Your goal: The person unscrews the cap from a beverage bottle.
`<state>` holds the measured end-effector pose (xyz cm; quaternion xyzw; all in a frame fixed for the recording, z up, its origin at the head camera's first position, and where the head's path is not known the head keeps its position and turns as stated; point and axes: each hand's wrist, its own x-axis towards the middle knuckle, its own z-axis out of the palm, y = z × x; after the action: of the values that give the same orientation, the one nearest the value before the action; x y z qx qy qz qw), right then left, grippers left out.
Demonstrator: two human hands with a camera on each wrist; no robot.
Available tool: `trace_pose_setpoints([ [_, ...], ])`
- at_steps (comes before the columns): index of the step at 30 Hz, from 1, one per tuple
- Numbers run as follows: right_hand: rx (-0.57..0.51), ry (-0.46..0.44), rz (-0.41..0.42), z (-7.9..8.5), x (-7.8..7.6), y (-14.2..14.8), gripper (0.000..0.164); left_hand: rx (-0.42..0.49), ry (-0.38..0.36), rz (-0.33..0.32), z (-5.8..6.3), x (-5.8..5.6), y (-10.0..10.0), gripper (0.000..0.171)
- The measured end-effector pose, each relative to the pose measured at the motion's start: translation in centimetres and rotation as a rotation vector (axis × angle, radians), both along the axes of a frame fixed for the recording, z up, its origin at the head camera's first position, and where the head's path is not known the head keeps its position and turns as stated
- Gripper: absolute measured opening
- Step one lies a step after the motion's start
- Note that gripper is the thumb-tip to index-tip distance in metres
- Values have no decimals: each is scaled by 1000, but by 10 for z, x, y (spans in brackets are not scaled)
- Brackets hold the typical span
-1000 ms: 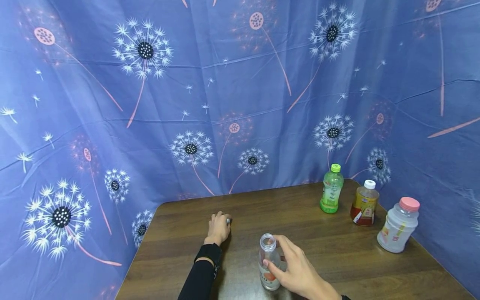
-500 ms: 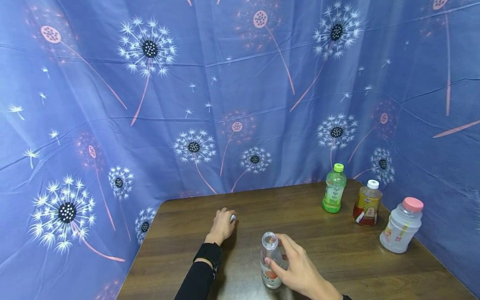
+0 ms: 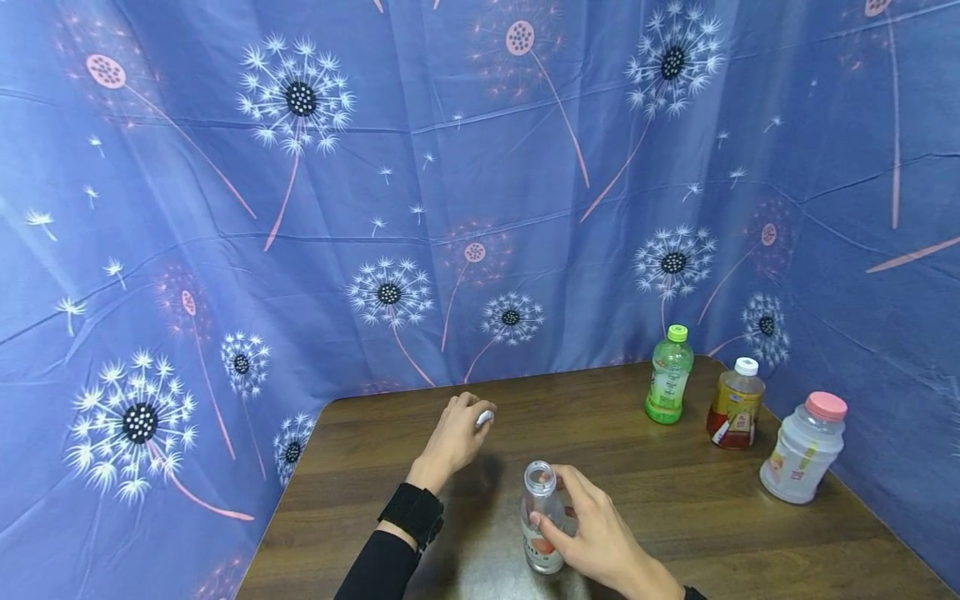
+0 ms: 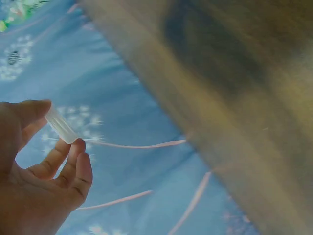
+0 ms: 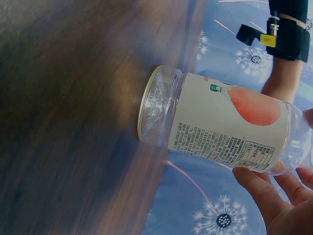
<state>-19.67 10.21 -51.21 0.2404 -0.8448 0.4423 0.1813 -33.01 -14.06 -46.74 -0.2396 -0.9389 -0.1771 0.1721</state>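
Note:
In the head view a clear bottle (image 3: pixel 542 525) without a cap stands upright on the wooden table. My right hand (image 3: pixel 596 533) grips it from the right, thumb and fingers round its upper body. Seen from the right wrist, the bottle (image 5: pixel 230 125) carries a white label with an orange-red picture and printed text. My left hand (image 3: pixel 455 433) is raised above the table, left of and beyond the bottle. It pinches a white bottle cap (image 3: pixel 484 418) between thumb and fingertips. The left wrist view shows the cap's ribbed side (image 4: pixel 61 125).
At the table's right stand a green bottle (image 3: pixel 667 379), a bottle of brown drink with a white lid (image 3: pixel 735 406) and a white jar with a pink lid (image 3: pixel 801 454). A blue dandelion-print curtain (image 3: pixel 450 192) hangs behind the table (image 3: pixel 697 508).
My left hand has lifted off the table with the cap and moved right and slightly away. The right hand keeps its grip on the bottle, which stays in place.

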Motion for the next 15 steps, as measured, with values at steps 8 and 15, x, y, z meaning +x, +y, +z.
trace_pose_setpoints([
  [8, 4, 6, -3, -1, 0, -1, 51, 31, 145, -195, 31, 25, 3, 22],
  [15, -9, -13, 12, -2, -1, 1, 51, 88, 203, -311, 59, 48, 13, 24],
])
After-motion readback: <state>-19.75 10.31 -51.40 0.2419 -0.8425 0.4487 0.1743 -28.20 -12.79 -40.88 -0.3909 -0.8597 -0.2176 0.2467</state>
